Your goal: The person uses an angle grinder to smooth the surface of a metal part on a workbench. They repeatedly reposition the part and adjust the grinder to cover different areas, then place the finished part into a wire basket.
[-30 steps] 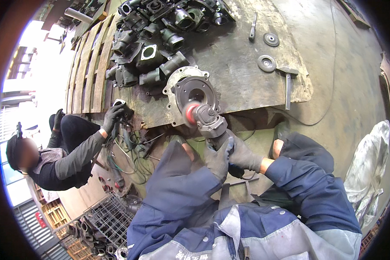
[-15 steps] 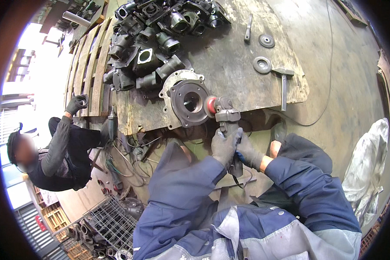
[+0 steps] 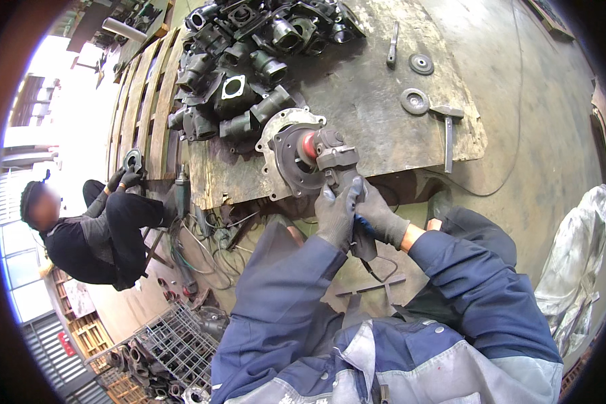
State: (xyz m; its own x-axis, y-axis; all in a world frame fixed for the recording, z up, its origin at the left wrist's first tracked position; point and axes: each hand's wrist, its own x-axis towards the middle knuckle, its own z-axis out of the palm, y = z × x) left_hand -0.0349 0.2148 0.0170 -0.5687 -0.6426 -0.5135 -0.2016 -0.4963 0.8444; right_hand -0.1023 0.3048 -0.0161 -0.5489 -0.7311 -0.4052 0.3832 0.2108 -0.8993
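Both my gloved hands are wrapped round an angle grinder point(image 3: 339, 159) with a red disc point(image 3: 309, 145). My left hand point(image 3: 337, 211) grips its body just behind the head, and my right hand point(image 3: 382, 214) closes on it from the other side. The disc lies over the central opening of a dark round flanged casting point(image 3: 284, 156); whether it touches the metal I cannot tell. Beneath that casting a paler flange plate point(image 3: 271, 129) sticks out at the upper left. Both rest at the near edge of a worn wooden board point(image 3: 363, 101).
Several black pipe-like castings point(image 3: 239, 74) are heaped at the board's far left. A hammer point(image 3: 448, 135), two round discs point(image 3: 415, 101) and a wrench-like tool point(image 3: 392, 47) lie on the right. A co-worker point(image 3: 108, 229) squats at left, holding a metal part. Cables cross the floor.
The grinder has moved left and slightly up, bringing its disc from the casting's right rim to over its centre. The co-worker's second hand has come to the part.
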